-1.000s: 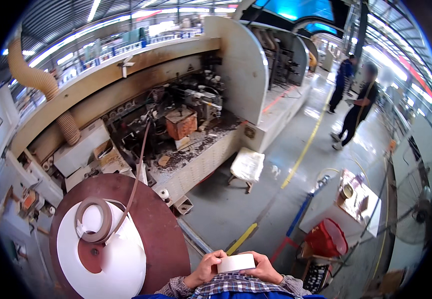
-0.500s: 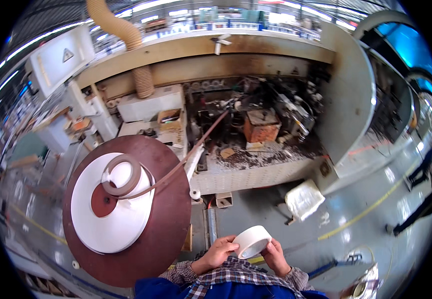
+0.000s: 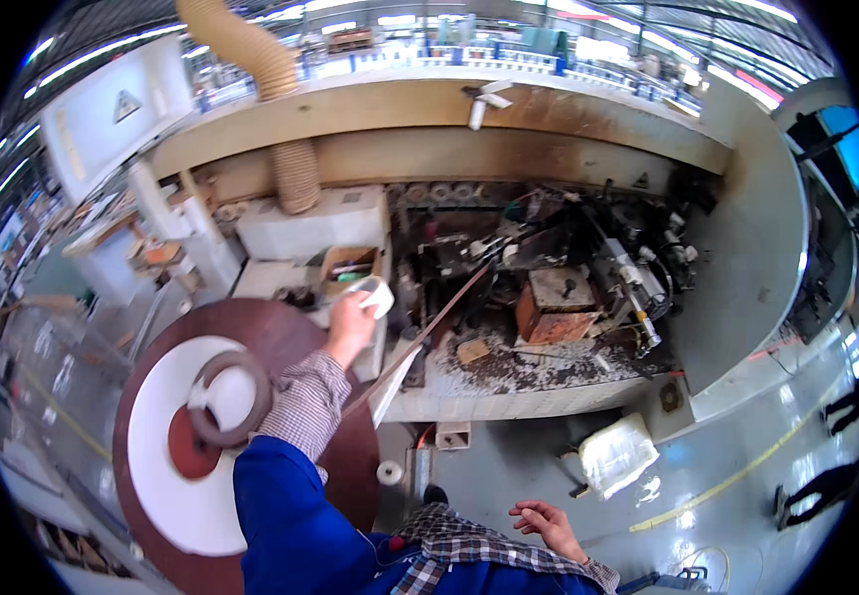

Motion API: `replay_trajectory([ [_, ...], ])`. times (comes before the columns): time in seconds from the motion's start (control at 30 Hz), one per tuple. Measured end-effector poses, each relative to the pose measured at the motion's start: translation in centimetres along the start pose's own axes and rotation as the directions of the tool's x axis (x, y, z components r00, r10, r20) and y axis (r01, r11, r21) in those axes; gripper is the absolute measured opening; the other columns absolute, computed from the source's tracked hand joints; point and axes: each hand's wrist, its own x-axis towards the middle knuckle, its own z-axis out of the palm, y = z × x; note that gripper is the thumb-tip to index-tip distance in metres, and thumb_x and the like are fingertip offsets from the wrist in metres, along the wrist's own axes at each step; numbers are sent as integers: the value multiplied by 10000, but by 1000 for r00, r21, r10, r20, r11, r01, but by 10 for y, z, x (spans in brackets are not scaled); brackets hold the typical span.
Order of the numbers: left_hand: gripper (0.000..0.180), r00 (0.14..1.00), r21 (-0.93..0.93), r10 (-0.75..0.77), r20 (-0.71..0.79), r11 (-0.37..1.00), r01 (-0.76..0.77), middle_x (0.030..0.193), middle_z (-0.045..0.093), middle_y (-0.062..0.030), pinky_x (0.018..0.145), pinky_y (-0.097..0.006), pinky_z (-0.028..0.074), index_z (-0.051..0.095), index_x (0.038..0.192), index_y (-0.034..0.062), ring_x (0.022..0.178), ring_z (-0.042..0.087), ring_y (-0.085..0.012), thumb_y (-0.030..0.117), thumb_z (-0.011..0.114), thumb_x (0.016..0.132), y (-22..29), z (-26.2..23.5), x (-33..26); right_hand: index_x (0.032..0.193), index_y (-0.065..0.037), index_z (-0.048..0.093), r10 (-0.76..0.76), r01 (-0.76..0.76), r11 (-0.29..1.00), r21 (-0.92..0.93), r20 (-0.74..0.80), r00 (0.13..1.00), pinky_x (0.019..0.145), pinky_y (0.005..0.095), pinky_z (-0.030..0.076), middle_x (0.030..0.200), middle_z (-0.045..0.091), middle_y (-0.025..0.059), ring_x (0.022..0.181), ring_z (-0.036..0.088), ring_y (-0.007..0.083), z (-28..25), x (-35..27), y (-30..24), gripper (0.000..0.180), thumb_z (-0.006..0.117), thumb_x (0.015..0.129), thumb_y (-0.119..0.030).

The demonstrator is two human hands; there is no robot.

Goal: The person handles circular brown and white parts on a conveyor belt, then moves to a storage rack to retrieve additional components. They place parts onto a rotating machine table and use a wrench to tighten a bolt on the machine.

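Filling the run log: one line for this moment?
left hand: holds white tape roll over machine bed | right hand: empty, open | brown disc: beside

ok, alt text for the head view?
The left hand holds a white tape roll out over a round brown turntable, beside an open, dusty machine. The right hand hangs free, empty.

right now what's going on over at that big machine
A person in a blue vest and checked shirt stands at an open edge-banding machine. The left hand reaches out, holding a small white roll of tape-like strip near a small open cardboard box. The right hand hangs free and open, low by the body. Beside them, a round brown turntable carries a large white coil, from which a thin brown strip runs into the machine.
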Motion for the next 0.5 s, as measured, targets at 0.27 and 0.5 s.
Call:
replay_trajectory([
  [0.27, 263, 951, 235, 277, -139, 942, -240, 1029, 653, -181, 874, -406, 478, 671, 1030, 45, 1001, 589, -345, 139, 635, 788, -13, 45, 139, 1145, 3, 578, -59, 55, 998, -23, -192, 980, 735, 260, 493, 1072, 658, 107, 846, 628, 145, -13, 63, -41, 283, 575, 924, -175],
  [0.5, 328, 941, 0, 339, 17, 941, -339, 813, 673, -149, 649, -421, 496, 680, 844, 47, 760, 641, -299, 370, 644, 802, 26, 97, 72, 1160, -5, 584, 96, -94, 994, -48, 44, 994, 733, 239, 497, 1083, 659, 87, 873, 632, 126, -10, 128, -49, 309, 584, 925, -205],
])
